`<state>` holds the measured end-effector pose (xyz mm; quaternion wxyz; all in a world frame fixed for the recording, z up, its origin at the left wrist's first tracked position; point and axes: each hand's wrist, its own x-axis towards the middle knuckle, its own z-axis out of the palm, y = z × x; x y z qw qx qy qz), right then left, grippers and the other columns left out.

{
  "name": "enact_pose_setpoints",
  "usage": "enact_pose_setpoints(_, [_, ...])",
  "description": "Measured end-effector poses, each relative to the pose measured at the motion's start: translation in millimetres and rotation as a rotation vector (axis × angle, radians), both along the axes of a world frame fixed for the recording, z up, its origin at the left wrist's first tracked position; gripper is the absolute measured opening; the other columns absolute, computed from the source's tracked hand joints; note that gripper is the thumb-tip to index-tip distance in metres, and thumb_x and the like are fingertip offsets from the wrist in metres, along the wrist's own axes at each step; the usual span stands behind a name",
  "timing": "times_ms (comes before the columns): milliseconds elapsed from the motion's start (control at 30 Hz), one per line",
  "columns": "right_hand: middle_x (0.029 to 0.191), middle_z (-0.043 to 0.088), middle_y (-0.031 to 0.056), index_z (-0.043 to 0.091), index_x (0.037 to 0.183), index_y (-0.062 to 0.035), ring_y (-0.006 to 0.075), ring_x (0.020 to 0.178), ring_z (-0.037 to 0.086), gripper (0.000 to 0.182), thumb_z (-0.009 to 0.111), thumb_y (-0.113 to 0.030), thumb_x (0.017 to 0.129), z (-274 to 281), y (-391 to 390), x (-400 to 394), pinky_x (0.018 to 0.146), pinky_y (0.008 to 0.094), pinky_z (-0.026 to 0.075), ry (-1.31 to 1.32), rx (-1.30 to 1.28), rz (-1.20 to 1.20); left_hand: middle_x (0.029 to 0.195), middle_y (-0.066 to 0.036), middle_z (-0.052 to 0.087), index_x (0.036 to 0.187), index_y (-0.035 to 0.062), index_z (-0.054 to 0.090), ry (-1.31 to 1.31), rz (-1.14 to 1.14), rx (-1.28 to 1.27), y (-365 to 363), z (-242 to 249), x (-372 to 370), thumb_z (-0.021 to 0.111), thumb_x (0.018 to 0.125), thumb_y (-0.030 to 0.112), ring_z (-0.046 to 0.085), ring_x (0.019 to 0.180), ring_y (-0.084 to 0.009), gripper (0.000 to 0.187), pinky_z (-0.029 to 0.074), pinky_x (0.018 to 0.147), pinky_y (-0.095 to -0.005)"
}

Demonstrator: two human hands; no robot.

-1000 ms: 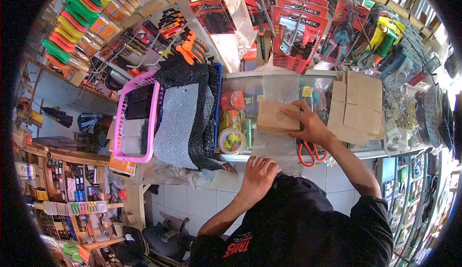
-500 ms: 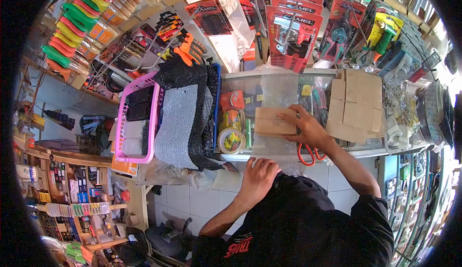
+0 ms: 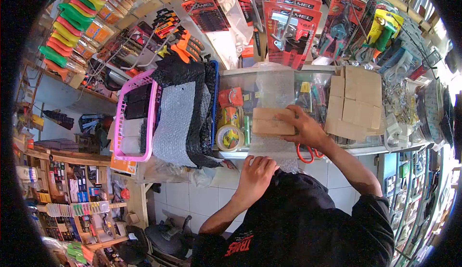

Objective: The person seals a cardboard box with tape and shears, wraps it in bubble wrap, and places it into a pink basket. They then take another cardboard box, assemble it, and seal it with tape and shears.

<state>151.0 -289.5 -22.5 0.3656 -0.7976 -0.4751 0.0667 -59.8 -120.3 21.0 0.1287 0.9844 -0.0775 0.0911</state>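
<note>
Cardboard box, small and brown, lies at frame centre on a strip of clear bubble wrap spread over the glass counter top. Right hand grips the box's right end, fingers curled over its top edge, thumb side hidden. Left hand sits just below the box at the counter's near edge, fingers bent and pressing on the lower end of the bubble wrap; whether it pinches the sheet cannot be told. Red-handled scissors lie under the right wrist. Roll of tape sits just left of the box. Flattened cardboard sheets rest at right of the box. Pink basket at centre left, with a black and grey bubble wrap roll leaning beside it.
</note>
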Motion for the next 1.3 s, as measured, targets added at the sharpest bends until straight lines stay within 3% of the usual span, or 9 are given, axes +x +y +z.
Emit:
enact_pose_setpoints(267, [0.148,0.046,0.0202,0.059,0.147,-0.0235,0.0422,0.124,0.061,0.079,0.091,-0.025,0.075,-9,9,9,0.103,0.0470,0.056,0.004,-0.009,0.096,0.095,-0.007,0.066,0.102,0.0087,0.057,-0.045,-0.006,0.026,8,3,20,0.068,0.097,0.022,0.065,0.096,-0.0243,0.018,0.047,0.088,-0.0435])
enact_pose_setpoints(367, [0.148,0.047,0.0189,0.058,0.149,-0.0243,0.0416,0.122,0.062,0.081,0.090,-0.020,0.074,1,7,8,0.101,0.0467,0.057,0.018,-0.021,0.117,0.091,-0.008,0.064,0.103,0.0087,0.056,-0.043,0.031,-0.024,14,-4,37,0.071,0.093,0.012,0.067,0.093,-0.0297,0.019,0.047,0.082,-0.0466])
enact_pose_setpoints(567, [0.162,0.037,0.0192,0.048,0.156,-0.0270,0.0416,0.136,0.055,0.100,0.084,0.000,0.067,10,0,17,0.103,0.0455,0.057,-0.013,-0.186,0.206,0.109,-0.017,0.062,0.111,0.0032,0.055,-0.063,-0.128,-0.247,40,-13,77,0.074,0.089,0.010,0.062,0.104,-0.0390,0.030,0.049,0.091,-0.0516])
enact_pose_setpoints(667, [0.169,0.026,0.0192,0.041,0.160,-0.0263,0.0425,0.148,0.041,0.113,0.086,0.001,0.060,16,-7,20,0.116,0.0472,0.048,0.041,-0.223,0.249,0.114,-0.018,0.060,0.116,0.0025,0.058,-0.088,-0.146,-0.322,36,5,83,0.074,0.086,0.007,0.060,0.107,-0.0417,0.034,0.049,0.094,-0.0518])
enact_pose_setpoints(767, [0.172,0.020,0.0186,0.036,0.163,-0.0246,0.0428,0.155,0.028,0.119,0.090,-0.006,0.058,14,-10,22,0.125,0.0495,0.034,-0.064,-0.174,0.284,0.112,-0.015,0.061,0.111,0.0027,0.063,-0.033,-0.160,-0.279,50,-1,93,0.076,0.083,0.007,0.059,0.110,-0.0412,0.030,0.048,0.094,-0.0499])
enact_pose_setpoints(867, [0.173,0.016,0.0181,0.036,0.163,-0.0227,0.0424,0.159,0.019,0.113,0.092,-0.023,0.065,23,-16,24,0.128,0.0510,0.026,0.020,-0.163,0.324,0.110,-0.013,0.062,0.101,0.0027,0.067,0.080,-0.113,-0.318,64,7,102,0.078,0.082,0.010,0.058,0.114,-0.0391,0.022,0.047,0.096,-0.0495])
enact_pose_setpoints(967, [0.172,0.021,0.0209,0.035,0.163,-0.0265,0.0451,0.156,0.025,0.097,0.084,-0.045,0.081,32,-14,24,0.127,0.0525,0.029,-0.066,-0.212,0.291,0.116,-0.012,0.064,0.095,0.0015,0.066,0.028,-0.112,-0.185,63,18,110,0.079,0.079,0.011,0.058,0.118,-0.0364,0.022,0.047,0.097,-0.0485])
enact_pose_setpoints(1167, [0.168,0.030,0.0217,0.047,0.157,-0.0209,0.0444,0.154,0.031,0.075,0.077,-0.041,0.092,10,-4,27,0.123,0.0533,0.033,-0.126,-0.095,0.225,0.130,-0.011,0.068,0.095,0.0021,0.067,-0.168,-0.201,-0.222,79,-9,135,0.082,0.084,0.019,0.061,0.123,-0.0363,0.025,0.047,0.099,-0.0460])
enact_pose_setpoints(1300, [0.166,0.035,0.0206,0.055,0.150,-0.0167,0.0421,0.146,0.045,0.062,0.075,-0.035,0.094,-6,-4,28,0.118,0.0515,0.041,-0.093,0.032,0.219,0.116,-0.014,0.072,0.094,0.0027,0.067,0.065,-0.124,-0.443,86,-24,144,0.085,0.083,0.025,0.067,0.108,-0.0370,0.031,0.049,0.090,-0.0476])
